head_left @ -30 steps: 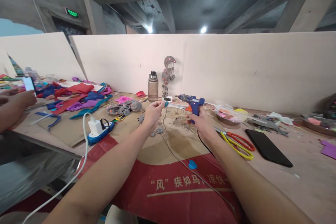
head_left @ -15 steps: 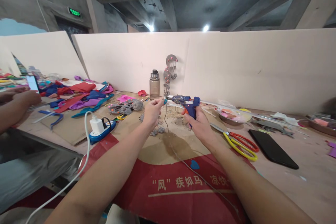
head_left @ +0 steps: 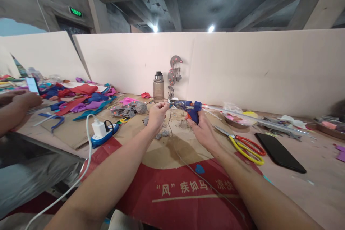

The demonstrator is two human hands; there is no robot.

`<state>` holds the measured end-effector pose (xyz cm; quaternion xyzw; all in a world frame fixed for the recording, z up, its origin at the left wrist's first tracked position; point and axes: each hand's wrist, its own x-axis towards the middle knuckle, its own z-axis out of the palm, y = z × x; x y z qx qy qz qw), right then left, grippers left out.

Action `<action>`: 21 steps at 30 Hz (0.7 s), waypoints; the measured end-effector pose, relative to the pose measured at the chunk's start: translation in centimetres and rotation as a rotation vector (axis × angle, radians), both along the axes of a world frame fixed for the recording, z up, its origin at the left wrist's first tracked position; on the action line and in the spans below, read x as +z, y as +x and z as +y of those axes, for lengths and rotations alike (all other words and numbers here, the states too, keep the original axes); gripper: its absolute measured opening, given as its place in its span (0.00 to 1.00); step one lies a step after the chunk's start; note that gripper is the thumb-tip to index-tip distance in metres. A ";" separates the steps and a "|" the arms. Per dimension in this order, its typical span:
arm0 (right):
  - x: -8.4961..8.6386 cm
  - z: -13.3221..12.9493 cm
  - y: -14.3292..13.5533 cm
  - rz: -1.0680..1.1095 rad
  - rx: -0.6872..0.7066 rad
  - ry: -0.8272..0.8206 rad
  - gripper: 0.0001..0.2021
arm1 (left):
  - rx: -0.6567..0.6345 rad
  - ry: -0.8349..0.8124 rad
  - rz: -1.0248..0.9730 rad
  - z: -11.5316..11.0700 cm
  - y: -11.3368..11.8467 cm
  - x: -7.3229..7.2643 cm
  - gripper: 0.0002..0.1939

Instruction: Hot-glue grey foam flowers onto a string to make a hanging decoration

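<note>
My right hand [head_left: 203,127] is wrapped round the handle of a blue glue gun [head_left: 191,107], whose nozzle points left. A clear glue stick [head_left: 229,110] extends behind the gun. My left hand [head_left: 157,114] pinches a small teal piece [head_left: 170,105] at the nozzle; whether the tip touches it cannot be made out. A thin grey cord [head_left: 170,124] hangs from beside that piece and trails down over the cardboard. Past the hands, a grey hanging ornament with pink dots [head_left: 175,68] is against the white board.
A bottle [head_left: 158,88] stands behind my left hand. Scissors [head_left: 246,149] and a black phone [head_left: 280,152] lie right. A blue power strip [head_left: 105,136], fabric scraps [head_left: 83,100] and another person's hands [head_left: 25,100] are left. A blue scrap [head_left: 199,169] lies in front.
My right hand and the glue gun have moved left, bringing the nozzle closer to the teal piece. My left hand has stayed nearly still.
</note>
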<state>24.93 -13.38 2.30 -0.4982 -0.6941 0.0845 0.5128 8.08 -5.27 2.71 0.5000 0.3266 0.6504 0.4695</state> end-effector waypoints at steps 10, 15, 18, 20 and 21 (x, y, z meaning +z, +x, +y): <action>-0.1 0.1 -0.1 -0.049 -0.059 0.013 0.25 | 0.014 0.010 0.040 -0.1 0.1 -0.1 0.12; -0.1 0.0 -0.1 -0.056 -0.052 0.021 0.26 | 0.016 0.003 0.021 -0.2 0.0 0.1 0.12; 0.0 -0.1 -0.1 -0.052 -0.053 0.014 0.27 | 0.015 -0.001 0.004 -0.3 0.1 0.2 0.12; 0.0 -0.1 -0.2 -0.047 -0.035 0.015 0.27 | 0.015 -0.002 0.006 -0.4 0.1 0.3 0.12; 0.0 -0.1 -0.2 -0.042 -0.025 0.018 0.27 | 0.016 -0.002 0.010 -0.4 0.1 0.3 0.12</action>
